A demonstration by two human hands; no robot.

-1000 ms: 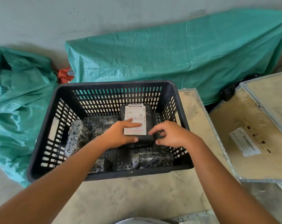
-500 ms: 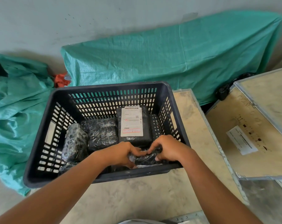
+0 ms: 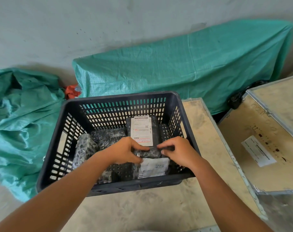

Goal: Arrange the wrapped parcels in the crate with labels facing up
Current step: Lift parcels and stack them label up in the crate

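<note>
Turning the small black plastic-wrapped parcel (image 3: 150, 162) at the near wall of the dark slotted plastic crate (image 3: 109, 186), its white label now showing where half a second ago only black wrap showed.

Left hand (image 3: 125, 152) and right hand (image 3: 179, 152) pinch the parcel's far edge, fingers curled closed on it; beyond lies the larger black parcel with a white label (image 3: 142, 130), face up, so two labels seem sorted.

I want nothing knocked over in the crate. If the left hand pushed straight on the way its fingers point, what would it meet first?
The left hand points right, along the parcel it holds, so it would probably meet the right hand gripping the other end; depth is hard to judge.
</note>
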